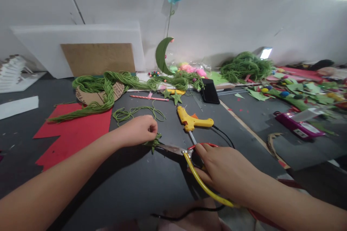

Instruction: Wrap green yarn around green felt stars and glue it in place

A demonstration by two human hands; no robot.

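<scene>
My left hand is closed in a pinch on a small bundle of green yarn just above the dark table. My right hand grips scissors with red and yellow handles, the blades pointing left and touching the green bundle. A yellow glue gun lies just behind the scissors, its black cord running right.
Long skeins of green yarn lie over red paper and a cardboard disc. Green stars, a black phone, a green crescent with a blue flower, another yarn heap and felt scraps crowd the back and right.
</scene>
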